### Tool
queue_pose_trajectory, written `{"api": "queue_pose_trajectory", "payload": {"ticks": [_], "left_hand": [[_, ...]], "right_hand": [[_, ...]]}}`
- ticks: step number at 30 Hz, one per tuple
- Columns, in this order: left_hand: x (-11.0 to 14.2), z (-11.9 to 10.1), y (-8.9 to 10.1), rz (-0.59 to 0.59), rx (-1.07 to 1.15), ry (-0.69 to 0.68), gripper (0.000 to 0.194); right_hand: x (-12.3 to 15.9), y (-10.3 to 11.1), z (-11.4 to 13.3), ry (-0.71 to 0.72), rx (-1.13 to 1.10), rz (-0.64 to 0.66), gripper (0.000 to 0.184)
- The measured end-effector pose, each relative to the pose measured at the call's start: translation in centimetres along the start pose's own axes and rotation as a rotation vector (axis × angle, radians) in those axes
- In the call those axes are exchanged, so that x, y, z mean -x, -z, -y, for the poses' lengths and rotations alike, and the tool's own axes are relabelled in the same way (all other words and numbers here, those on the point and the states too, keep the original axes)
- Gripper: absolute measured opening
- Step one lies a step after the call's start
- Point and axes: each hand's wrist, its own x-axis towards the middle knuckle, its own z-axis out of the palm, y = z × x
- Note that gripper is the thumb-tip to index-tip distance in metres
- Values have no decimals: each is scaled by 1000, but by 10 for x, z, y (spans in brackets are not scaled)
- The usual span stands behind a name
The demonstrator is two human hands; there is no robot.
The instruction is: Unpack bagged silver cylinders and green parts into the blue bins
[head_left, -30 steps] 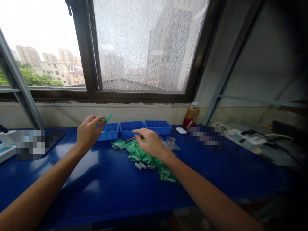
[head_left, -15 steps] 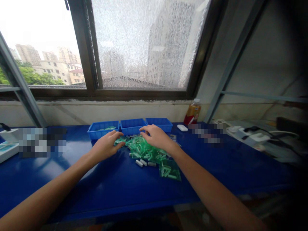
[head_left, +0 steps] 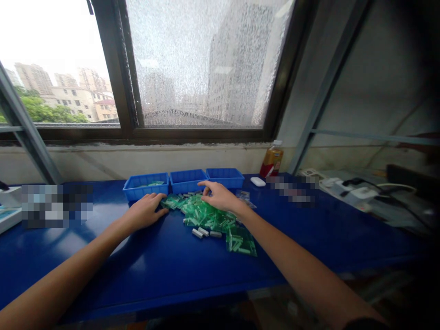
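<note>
Green translucent plastic bags (head_left: pixel 206 213) lie in a heap on the blue table, with small whitish cylindrical pieces inside them. My left hand (head_left: pixel 144 211) rests low at the heap's left edge, thumb apart from the fingers, its fingertips close to a green bag (head_left: pixel 171 201). Over the back of the heap hovers my right hand (head_left: pixel 220 197), index finger stretched out and thumb bent below it, nothing visible between them. Several loose silvery cylinders (head_left: pixel 203 232) lie at the front. A flat green bag (head_left: pixel 240 240) of pieces sits at the front right.
Three blue trays stand in a row behind the heap; the left tray (head_left: pixel 129 189) holds some green bags. To the right are clear bags (head_left: pixel 244 197), a white case (head_left: pixel 257 182) and a drink bottle (head_left: pixel 272 160). Power strips and cables (head_left: pixel 357 197) lie far right.
My left hand has moved slightly left and down onto the table at the heap's edge. The right hand has turned, its index finger now pointing out and the thumb tucked lower.
</note>
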Motion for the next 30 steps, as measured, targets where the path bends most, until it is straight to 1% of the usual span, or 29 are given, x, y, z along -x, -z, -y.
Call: {"api": "queue_pose_trajectory", "payload": {"ticks": [4,8,11,13,15,17,18,19,21,23,24,25,27,28,30], "left_hand": [[1,-3,1,8,0,-7,50],[1,-1,1,12,29,-2,54],[0,2,1,3,83,-11,55],[-1,1,4,-57,113,-27,53],[0,-7,10,-156,170,-49,49],[2,-22,18,-224,322,-48,46],[3,-30,22,-218,450,-27,45],[5,-39,26,-191,605,12,45],[9,-54,30,-66,987,109,48],[10,-63,30,31,1327,231,54],[11,-65,29,61,1438,280,53],[10,-65,27,80,1502,310,49],[8,-62,22,81,1528,311,35],[7,-59,21,57,1513,291,30],[5,-54,18,-58,1424,230,23]], "right_hand": [[-2,-4,-4,-51,-41,-51,39],[-4,-9,-7,-53,-104,-73,28],[-8,-7,-7,-60,-174,-197,23],[-10,-4,-5,-66,-230,-292,19],[-11,-1,-4,-70,-290,-358,14],[-10,-1,0,-39,-366,-425,10],[-8,-2,3,-6,-393,-459,9],[-6,-3,7,44,-399,-492,9],[0,-6,17,209,-317,-520,7],[7,-10,27,412,-153,-489,8],[10,-12,32,501,-85,-467,10],[13,-14,36,566,-38,-444,11],[18,-17,42,607,5,-411,14],[19,-17,44,594,8,-400,14],[20,-18,46,512,-24,-387,15]]}}
